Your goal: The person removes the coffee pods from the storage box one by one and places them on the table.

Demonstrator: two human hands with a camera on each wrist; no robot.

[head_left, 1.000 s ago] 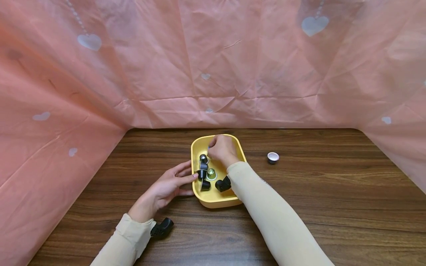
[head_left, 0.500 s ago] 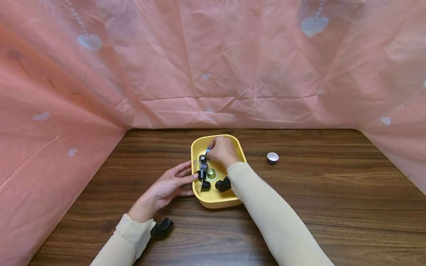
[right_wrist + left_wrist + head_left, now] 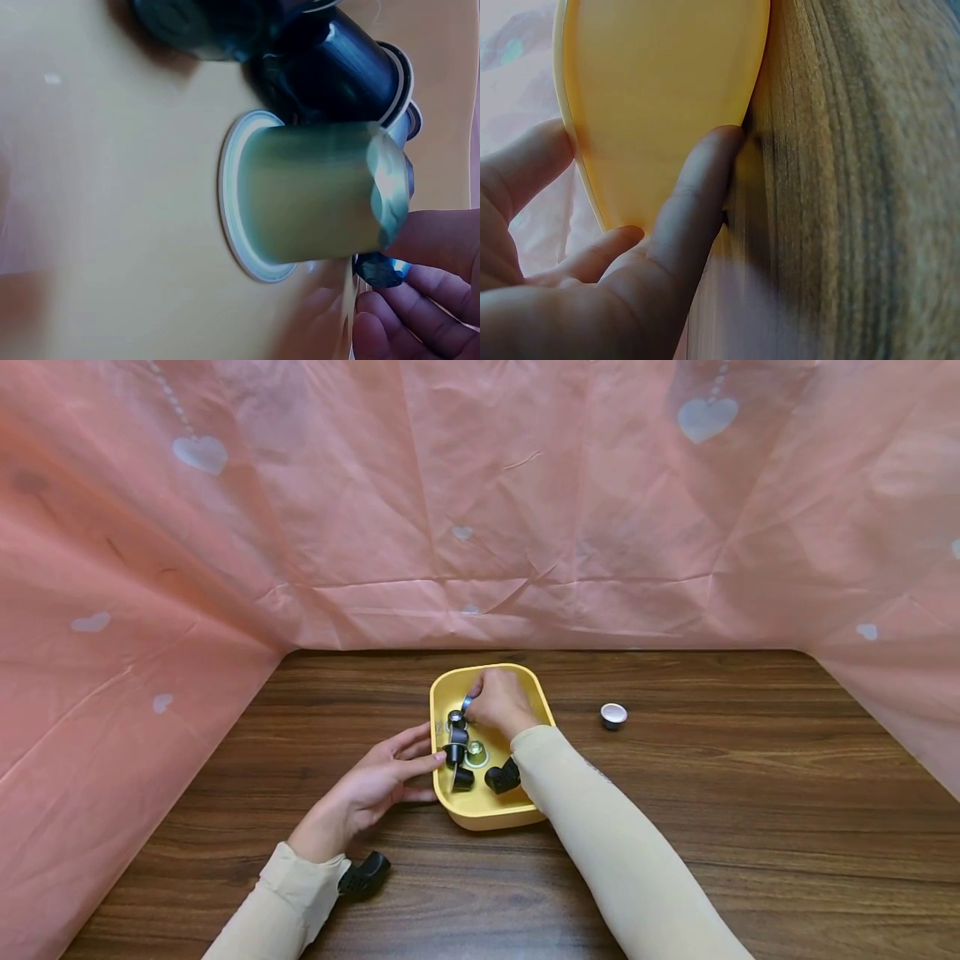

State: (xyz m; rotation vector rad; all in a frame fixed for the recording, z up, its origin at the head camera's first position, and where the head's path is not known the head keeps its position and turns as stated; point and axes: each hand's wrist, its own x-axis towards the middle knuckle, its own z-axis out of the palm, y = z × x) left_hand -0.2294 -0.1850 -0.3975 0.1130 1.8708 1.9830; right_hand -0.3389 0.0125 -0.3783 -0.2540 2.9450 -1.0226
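A yellow tray (image 3: 486, 821) holds several coffee capsules. Beside its left wall is my left hand (image 3: 378, 777), the thumb at the rim and the extended fingers along the outer wall. Inside the tray's far part, my right hand (image 3: 498, 700) pinches a blue coffee capsule (image 3: 467, 703) between thumb and fingers; most of that capsule is hidden. Black coffee capsules (image 3: 456, 752) are clustered along the left inner wall. A green-gold capsule (image 3: 315, 195) stands on its wide rim, close to the right thumb in the right wrist view.
To the right of the tray, a dark coffee capsule (image 3: 613, 717) with a pale top stands on the brown wooden table (image 3: 750, 777). A pink curtain (image 3: 480, 527) encloses the back and sides. Black wrist devices (image 3: 365, 874) stick out from the sleeves.
The right hand has shifted slightly nearer, and more of the blue capsule shows beside its fingers. Left hand and tray stay in place.
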